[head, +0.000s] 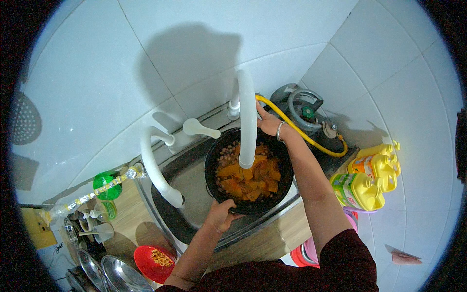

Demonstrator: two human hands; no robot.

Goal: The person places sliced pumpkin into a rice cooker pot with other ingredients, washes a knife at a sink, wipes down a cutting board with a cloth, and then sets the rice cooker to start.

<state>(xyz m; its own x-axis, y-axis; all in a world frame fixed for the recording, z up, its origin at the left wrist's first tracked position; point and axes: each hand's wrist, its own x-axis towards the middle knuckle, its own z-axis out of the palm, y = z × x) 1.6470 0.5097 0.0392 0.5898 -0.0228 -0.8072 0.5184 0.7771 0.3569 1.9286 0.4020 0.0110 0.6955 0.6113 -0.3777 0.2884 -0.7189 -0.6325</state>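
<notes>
A round black pot (211, 157) sits over the sink, holding orange pumpkin pieces (251, 182) and small pale round bits (223, 160) in liquid. My left hand (219, 215) grips its near rim, thumb over the edge. At the far side, close to both the pot's rim and the faucet base, is my right hand (269, 122), with a silver bangle on the wrist. A white faucet spout (248, 120) arches over the pot and partly hides that hand's fingers, so I cannot tell what they touch. No water stream is discernible.
Left of the pot, a second white spout (155, 169) hangs over the dark sink (186, 182). A grey gas cylinder (284, 96) with a yellow hose (299, 131) stands behind my right arm. Yellow jugs (357, 189) are at right. A red bowl (146, 261) and metal bowls (122, 273) lie lower left.
</notes>
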